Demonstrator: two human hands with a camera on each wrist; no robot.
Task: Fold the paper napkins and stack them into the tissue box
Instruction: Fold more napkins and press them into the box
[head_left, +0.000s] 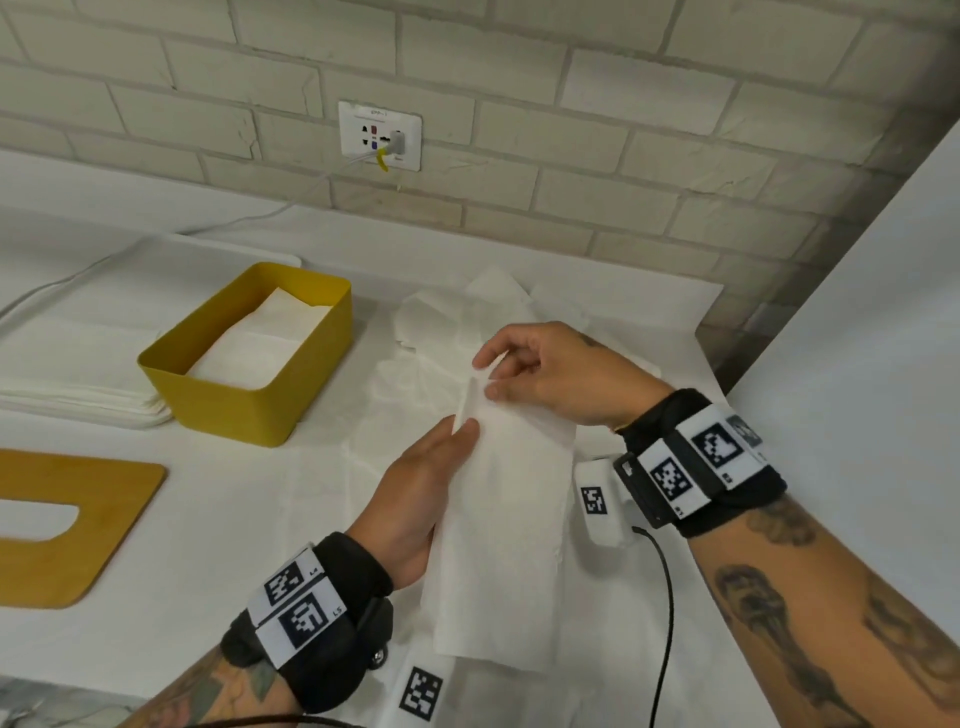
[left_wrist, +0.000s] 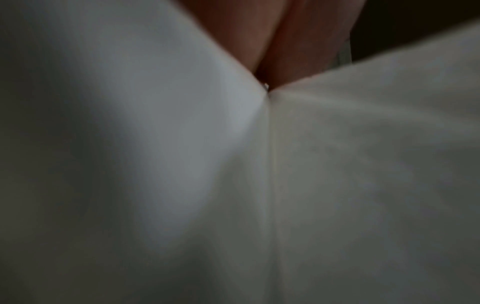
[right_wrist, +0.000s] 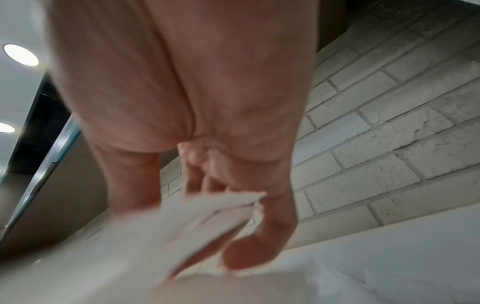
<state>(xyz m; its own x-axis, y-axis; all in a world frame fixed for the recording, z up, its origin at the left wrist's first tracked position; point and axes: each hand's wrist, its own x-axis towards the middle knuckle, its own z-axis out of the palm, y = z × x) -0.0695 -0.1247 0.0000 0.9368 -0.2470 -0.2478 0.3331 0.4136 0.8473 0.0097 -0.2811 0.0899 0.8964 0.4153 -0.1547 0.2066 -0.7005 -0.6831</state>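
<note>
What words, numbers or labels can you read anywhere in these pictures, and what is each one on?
"L5": white marker tag on the left wrist band.
"L4": the tag beside it.
Label strip atop the wall socket plate: too small to read.
Small print on the right wrist band tags: too blurred to read.
Both wrist views: no text.

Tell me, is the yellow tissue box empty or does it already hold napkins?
Not empty. The yellow tissue box stands open, lid off, with white folded napkins lying flat on its bottom. How many, cannot tell.
</note>
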